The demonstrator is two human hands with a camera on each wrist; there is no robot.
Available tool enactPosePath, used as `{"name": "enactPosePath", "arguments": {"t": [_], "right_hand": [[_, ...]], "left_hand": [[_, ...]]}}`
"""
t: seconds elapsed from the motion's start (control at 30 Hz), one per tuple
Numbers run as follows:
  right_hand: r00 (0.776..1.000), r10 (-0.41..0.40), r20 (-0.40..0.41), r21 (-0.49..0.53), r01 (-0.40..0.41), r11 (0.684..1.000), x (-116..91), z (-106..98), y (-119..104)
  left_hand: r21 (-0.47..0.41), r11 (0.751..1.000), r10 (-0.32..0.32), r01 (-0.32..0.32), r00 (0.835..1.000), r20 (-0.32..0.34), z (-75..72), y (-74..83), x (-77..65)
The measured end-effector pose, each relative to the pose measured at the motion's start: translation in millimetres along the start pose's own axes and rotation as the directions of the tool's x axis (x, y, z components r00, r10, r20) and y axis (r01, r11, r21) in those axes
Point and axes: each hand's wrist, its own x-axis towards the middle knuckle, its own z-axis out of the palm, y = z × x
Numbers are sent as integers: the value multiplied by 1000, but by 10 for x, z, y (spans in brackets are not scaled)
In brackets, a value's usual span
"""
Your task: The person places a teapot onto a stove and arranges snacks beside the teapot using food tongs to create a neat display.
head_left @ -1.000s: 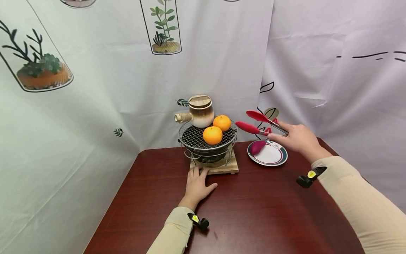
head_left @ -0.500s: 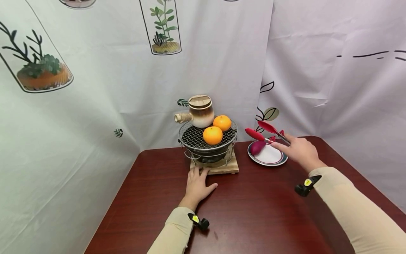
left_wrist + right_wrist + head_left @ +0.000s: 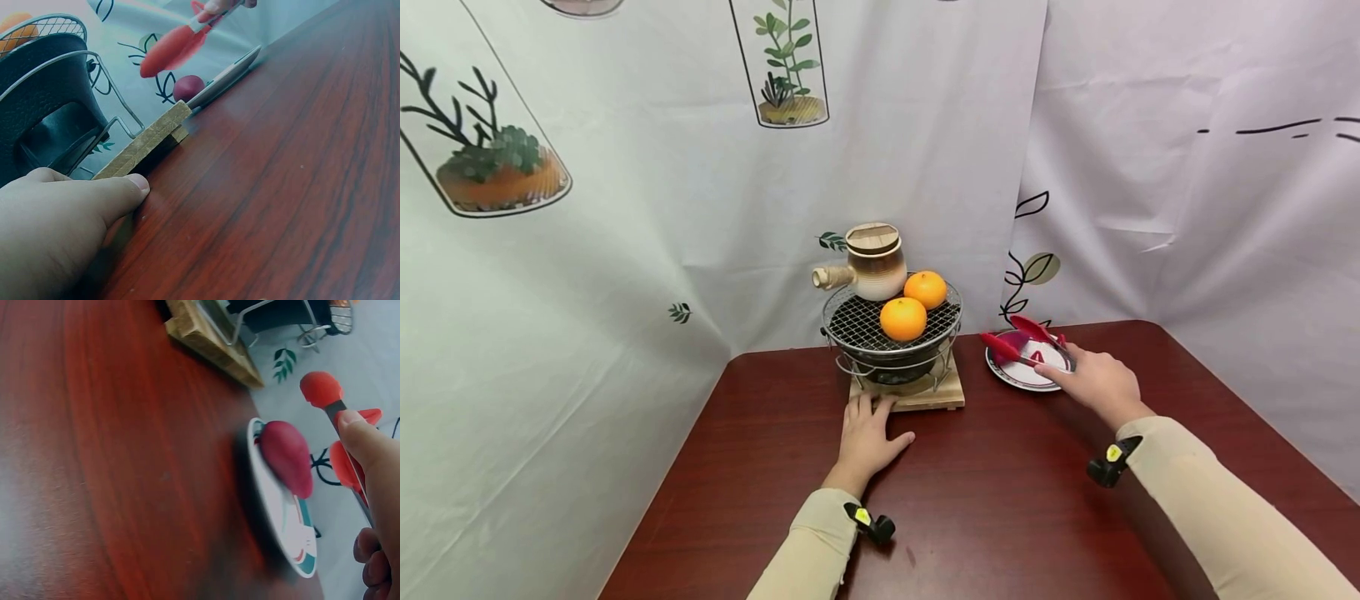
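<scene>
In the head view, my right hand [image 3: 1097, 385] grips red-tipped tongs [image 3: 1006, 348], their two arms spread apart over a white plate [image 3: 275, 506] with a green patterned rim. A magenta, tapered, sweet-potato-like item [image 3: 287, 456] lies on that plate; the tongs partly cover it in the head view. Between the tong heads there is nothing, and the right wrist view shows them apart from the item. My left hand [image 3: 867, 442] rests with spread fingers at the front edge of a wooden board [image 3: 925, 400]; its thumb [image 3: 128, 190] lies near the tabletop.
On the board stands a round black grill [image 3: 857, 333] with a wire mesh top and metal stand. It carries two oranges [image 3: 903, 320] and a lidded clay pot [image 3: 880, 279] whose handle points left. White printed cloth [image 3: 925, 150] hangs behind the red-brown table [image 3: 985, 500].
My right hand has lowered the tongs from beside the grill's right side to just over the plate, moving down and slightly right overall. The left hand has stayed in place.
</scene>
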Motion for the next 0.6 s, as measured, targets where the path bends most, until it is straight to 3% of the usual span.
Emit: {"name": "enactPosePath", "arguments": {"t": [0.4, 0.6], "right_hand": [[1000, 26, 4, -9, -26, 1000, -82, 127, 12], [999, 33, 7, -15, -33, 999, -114, 170, 57]], "left_hand": [[6, 1000, 20, -20, 999, -39, 55, -22, 7], [-2, 1000, 9, -10, 1000, -16, 24, -8, 6]]}}
